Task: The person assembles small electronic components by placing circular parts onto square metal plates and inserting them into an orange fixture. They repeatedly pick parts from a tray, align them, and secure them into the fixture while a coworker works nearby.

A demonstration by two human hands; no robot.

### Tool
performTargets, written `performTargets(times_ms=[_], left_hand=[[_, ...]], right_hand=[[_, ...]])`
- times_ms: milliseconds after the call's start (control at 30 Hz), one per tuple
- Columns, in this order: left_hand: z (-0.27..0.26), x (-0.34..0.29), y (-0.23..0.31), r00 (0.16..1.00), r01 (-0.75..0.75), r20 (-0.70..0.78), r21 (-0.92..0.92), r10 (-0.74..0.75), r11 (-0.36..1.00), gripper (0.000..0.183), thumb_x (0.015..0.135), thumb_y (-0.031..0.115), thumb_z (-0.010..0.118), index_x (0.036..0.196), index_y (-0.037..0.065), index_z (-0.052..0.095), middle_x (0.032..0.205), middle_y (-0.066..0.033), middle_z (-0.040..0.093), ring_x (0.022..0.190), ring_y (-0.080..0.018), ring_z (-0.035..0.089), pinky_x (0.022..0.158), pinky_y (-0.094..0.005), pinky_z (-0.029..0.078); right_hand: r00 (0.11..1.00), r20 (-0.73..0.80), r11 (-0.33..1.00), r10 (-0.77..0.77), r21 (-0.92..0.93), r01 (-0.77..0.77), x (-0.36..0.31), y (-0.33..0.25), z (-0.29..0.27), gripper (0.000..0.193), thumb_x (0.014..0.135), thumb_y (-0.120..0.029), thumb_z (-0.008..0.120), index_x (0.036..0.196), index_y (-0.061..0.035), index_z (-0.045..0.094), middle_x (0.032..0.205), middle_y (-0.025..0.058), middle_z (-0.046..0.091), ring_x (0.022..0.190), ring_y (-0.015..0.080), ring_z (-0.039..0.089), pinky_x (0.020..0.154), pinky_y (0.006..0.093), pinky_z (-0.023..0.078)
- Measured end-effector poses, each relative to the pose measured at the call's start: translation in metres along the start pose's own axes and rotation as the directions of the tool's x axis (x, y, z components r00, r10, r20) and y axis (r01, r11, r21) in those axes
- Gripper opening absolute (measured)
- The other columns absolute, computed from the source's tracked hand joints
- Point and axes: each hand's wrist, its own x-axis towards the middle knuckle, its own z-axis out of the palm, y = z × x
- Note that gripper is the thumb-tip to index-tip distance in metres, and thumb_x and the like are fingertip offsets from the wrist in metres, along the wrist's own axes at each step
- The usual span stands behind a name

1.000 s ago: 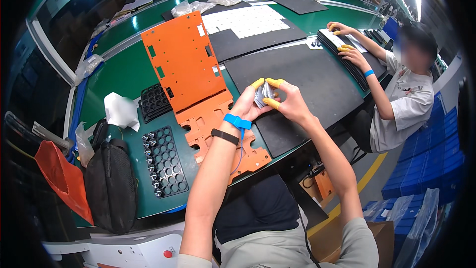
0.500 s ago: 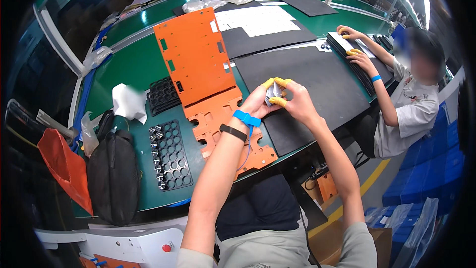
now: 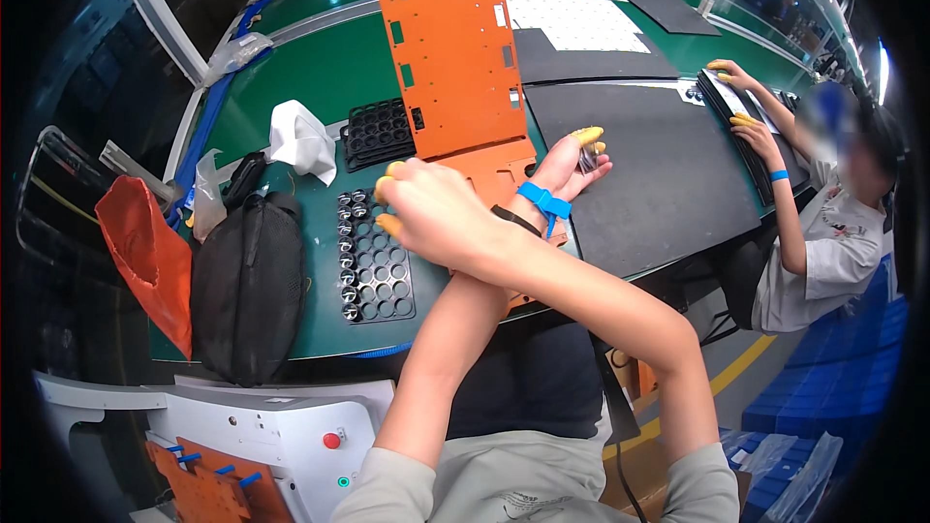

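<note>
My left hand, with yellow finger covers and a blue strap at its wrist, is closed around a small silver-grey part, mostly hidden by the fingers. My right hand crosses over my left forearm and is held above a black tray with round pockets. Its fingers are bent, thumb and fingertips apart, with nothing visible between them. Small shiny round pieces fill the tray's left column. Behind my hands, an orange fixture board stands raised on its orange base.
A black tray stack, white cloth, black bag and orange pouch lie left. Black mats cover the right. A co-worker's hands hold a dark stack at far right.
My right hand has left the small part and swung left across my left forearm to the pocketed tray. My left hand keeps hold of the part. The view has shifted.
</note>
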Motion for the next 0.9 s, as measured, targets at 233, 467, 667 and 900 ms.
performTargets(times_ms=[233,467,667,900], left_hand=[[-0.005,-0.011,0.01,0.999,-0.04,-0.003,-0.031,0.04,0.999,0.033,0.104,0.034,0.051,0.118,0.005,0.057,0.111,-0.0163,0.061,0.082,-0.023,0.063,0.072,-0.0322,0.059],[-0.012,0.0,0.005,0.998,-0.032,0.052,-0.105,0.037,0.994,0.028,0.103,0.029,0.054,0.118,0.005,0.057,0.112,-0.0187,0.061,0.085,-0.0206,0.06,0.076,-0.0332,0.056],[-0.012,-0.005,0.01,0.998,-0.006,0.056,-0.048,0.008,0.999,0.031,0.103,0.034,0.053,0.116,0.007,0.061,0.107,-0.0155,0.063,0.083,-0.0194,0.06,0.076,-0.0323,0.056],[-0.011,-0.008,0.013,0.998,0.013,0.058,-0.022,-0.012,1.0,0.041,0.103,0.039,0.052,0.124,0.004,0.059,0.11,-0.0187,0.063,0.099,-0.0277,0.066,0.081,-0.0341,0.06]], right_hand=[[0.903,0.323,0.959,0.283,-0.127,-0.255,0.046,0.002,0.063,0.023,0.072,-0.017,0.078,0.088,-0.0033,0.071,0.091,0.0162,0.072,0.089,0.0323,0.072,0.076,0.0416,0.057],[0.931,0.284,0.97,0.229,-0.144,-0.195,0.044,0.003,0.083,0.016,0.07,-0.016,0.076,0.078,-0.0028,0.071,0.083,0.0169,0.071,0.083,0.0334,0.072,0.071,0.0431,0.056],[0.93,0.273,0.961,0.247,-0.195,-0.198,0.048,-0.009,0.095,0.015,0.072,-0.017,0.075,0.081,-0.0061,0.072,0.086,0.0128,0.071,0.088,0.0292,0.071,0.076,0.0398,0.054],[0.924,0.307,0.969,0.23,-0.161,-0.188,0.051,-0.01,0.105,0.012,0.073,-0.013,0.072,0.083,-0.0073,0.073,0.088,0.0131,0.071,0.086,0.0287,0.071,0.073,0.0389,0.056]])
